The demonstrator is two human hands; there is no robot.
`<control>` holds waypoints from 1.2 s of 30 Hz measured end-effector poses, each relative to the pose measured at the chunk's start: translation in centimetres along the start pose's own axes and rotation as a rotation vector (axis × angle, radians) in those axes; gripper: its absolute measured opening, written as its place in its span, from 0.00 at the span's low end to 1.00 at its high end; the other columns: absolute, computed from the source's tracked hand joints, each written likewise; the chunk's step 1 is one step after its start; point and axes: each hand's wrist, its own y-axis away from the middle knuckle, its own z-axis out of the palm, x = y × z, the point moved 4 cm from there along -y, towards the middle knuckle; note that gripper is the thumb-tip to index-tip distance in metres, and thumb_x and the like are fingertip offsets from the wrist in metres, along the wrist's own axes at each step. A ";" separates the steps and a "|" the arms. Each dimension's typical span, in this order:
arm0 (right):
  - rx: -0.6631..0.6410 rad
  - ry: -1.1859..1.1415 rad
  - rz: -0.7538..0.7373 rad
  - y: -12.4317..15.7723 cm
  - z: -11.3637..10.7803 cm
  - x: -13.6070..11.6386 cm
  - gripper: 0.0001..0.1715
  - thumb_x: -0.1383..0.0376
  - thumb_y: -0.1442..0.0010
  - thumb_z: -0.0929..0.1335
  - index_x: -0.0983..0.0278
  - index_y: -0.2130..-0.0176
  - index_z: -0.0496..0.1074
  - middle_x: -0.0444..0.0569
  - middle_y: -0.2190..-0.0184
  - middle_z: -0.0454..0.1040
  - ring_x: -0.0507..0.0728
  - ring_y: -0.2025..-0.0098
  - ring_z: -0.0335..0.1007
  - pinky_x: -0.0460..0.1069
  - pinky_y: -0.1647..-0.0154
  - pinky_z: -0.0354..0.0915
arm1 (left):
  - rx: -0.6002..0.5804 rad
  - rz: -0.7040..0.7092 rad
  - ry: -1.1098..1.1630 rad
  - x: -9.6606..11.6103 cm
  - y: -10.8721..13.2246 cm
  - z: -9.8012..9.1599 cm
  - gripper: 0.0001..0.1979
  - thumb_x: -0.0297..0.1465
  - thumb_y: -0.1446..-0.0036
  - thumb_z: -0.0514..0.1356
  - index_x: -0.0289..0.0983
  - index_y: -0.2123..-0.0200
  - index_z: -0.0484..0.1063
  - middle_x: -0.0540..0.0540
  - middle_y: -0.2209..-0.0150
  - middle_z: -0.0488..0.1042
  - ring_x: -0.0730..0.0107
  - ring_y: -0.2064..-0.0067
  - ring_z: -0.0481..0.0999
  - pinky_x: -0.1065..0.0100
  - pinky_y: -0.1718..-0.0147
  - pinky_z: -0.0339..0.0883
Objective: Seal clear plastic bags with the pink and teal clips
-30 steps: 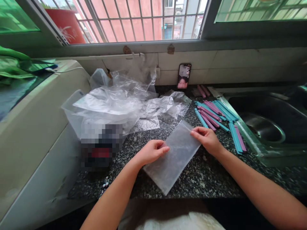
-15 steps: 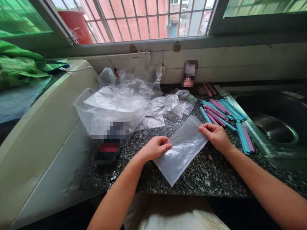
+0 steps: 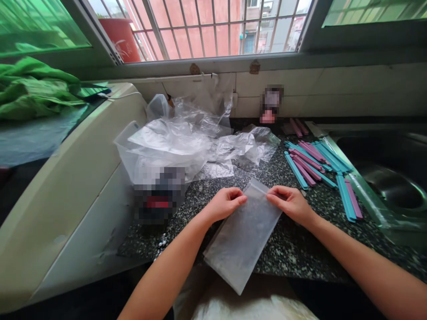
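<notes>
A clear, frosted plastic bag [image 3: 242,238] lies lengthwise on the speckled dark countertop [image 3: 300,249], its near end hanging past the front edge. My left hand [image 3: 224,203] pinches the bag's far left corner with curled fingers. My right hand [image 3: 291,203] pinches the far right corner in the same way. The two hands sit close together at the bag's top edge.
A heap of crumpled clear plastic bags [image 3: 187,140] lies behind the hands. Several blue and pink sealing sticks [image 3: 316,162] lie to the right, beside a steel sink [image 3: 390,178]. A white appliance [image 3: 63,178] with green cloth [image 3: 36,89] stands at left.
The bag has swung from a diagonal lie to pointing toward me, its near end now over the counter edge. Both hands moved closer together at its far end.
</notes>
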 end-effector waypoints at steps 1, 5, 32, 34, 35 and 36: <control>-0.011 0.002 -0.001 0.0 0.0 0.0 0.18 0.52 0.51 0.67 0.65 0.76 0.68 0.44 0.80 0.66 0.50 0.77 0.59 0.45 0.77 0.57 | 0.019 0.010 0.008 0.0 -0.1 0.0 0.13 0.38 0.50 0.55 0.34 0.77 0.64 0.54 0.80 0.58 0.78 0.76 0.56 0.73 0.77 0.49; -0.032 -0.014 0.021 -0.1 -0.5 0.3 0.20 0.50 0.50 0.66 0.65 0.74 0.68 0.44 0.80 0.67 0.51 0.77 0.60 0.45 0.77 0.58 | 0.096 0.032 0.028 0.1 0.0 -0.6 0.13 0.38 0.49 0.54 0.34 0.77 0.62 0.54 0.80 0.57 0.78 0.76 0.55 0.73 0.76 0.50; 0.026 0.091 -0.040 -0.4 -0.7 0.8 0.17 0.54 0.48 0.65 0.65 0.76 0.68 0.44 0.80 0.68 0.51 0.77 0.61 0.46 0.75 0.59 | 0.114 -0.051 0.038 -0.2 -0.2 -0.5 0.11 0.37 0.50 0.54 0.35 0.76 0.62 0.55 0.82 0.57 0.79 0.80 0.55 0.74 0.81 0.49; 0.027 0.104 -0.047 -0.4 -0.7 0.8 0.16 0.54 0.48 0.65 0.65 0.76 0.68 0.43 0.80 0.67 0.50 0.77 0.60 0.46 0.75 0.59 | 0.117 -0.051 0.061 -0.1 -0.2 -0.4 0.11 0.38 0.50 0.53 0.35 0.76 0.62 0.55 0.82 0.58 0.79 0.81 0.56 0.74 0.81 0.51; 0.030 0.113 -0.049 -0.3 -0.7 0.8 0.16 0.54 0.48 0.65 0.65 0.76 0.68 0.43 0.80 0.68 0.50 0.77 0.60 0.46 0.75 0.59 | 0.120 -0.047 0.064 -0.1 -0.2 -0.4 0.11 0.38 0.50 0.53 0.36 0.76 0.62 0.55 0.82 0.58 0.79 0.81 0.56 0.74 0.81 0.51; 0.035 0.125 -0.050 -0.3 -0.7 0.8 0.16 0.55 0.48 0.65 0.65 0.76 0.68 0.43 0.80 0.68 0.50 0.77 0.61 0.46 0.75 0.59 | 0.122 -0.044 0.061 -0.1 -0.2 -0.4 0.11 0.38 0.50 0.53 0.36 0.76 0.62 0.55 0.82 0.58 0.79 0.81 0.56 0.74 0.81 0.51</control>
